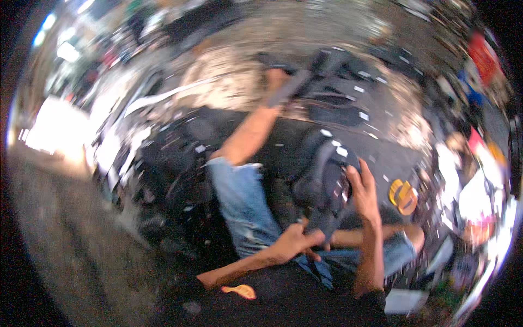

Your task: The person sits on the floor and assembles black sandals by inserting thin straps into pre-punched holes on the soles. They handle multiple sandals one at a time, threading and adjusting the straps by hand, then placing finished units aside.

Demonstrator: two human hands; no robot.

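You sit on the floor (71,229) with a dark bag piece (326,182) propped over your jeans-clad lap, your left hand (294,242) closed on its lower edge and your right hand (364,191), fingers spread, flat against its side, seemingly to steady it.

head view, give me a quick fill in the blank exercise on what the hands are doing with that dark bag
1. Both hands grip a dark ____ on the person's lap.
2. The left hand pinches its lower end, while the right hand presses on its ____ side.
3. The person's jeans are ____ in colour.
4. An orange and yellow object lies to the ____ of the right hand.

Missing words: bag; right; blue; right
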